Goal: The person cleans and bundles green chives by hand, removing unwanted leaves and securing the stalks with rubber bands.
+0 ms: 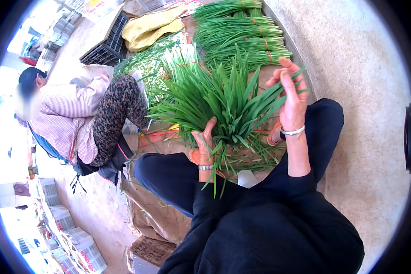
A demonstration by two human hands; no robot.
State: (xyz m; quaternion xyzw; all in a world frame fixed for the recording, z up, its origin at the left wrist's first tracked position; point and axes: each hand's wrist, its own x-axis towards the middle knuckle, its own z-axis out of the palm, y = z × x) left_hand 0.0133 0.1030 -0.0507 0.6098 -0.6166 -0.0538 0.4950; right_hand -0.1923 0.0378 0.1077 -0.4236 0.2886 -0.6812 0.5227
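Observation:
A large loose bunch of garlic chives (228,102) fans out in front of me, its broad green leaves spread upward and to both sides. My left hand (205,142) is closed around the lower left side of this bunch, with the thumb showing and the other fingers hidden under leaves. At the bunch's right, my right hand (291,102) is raised, its fingers closed on several long chive leaves that stretch out from the bunch. Loose green trimmings (255,157) lie on the brown ground cloth below the hands.
Tied bundles of chives (242,39) lie stacked ahead, beside a low concrete edge. A paler tied bundle (182,61) and scattered cuttings (153,59) are to the left. A co-worker (68,109) sits at left, near a black crate (112,41) and a yellow sack (150,29).

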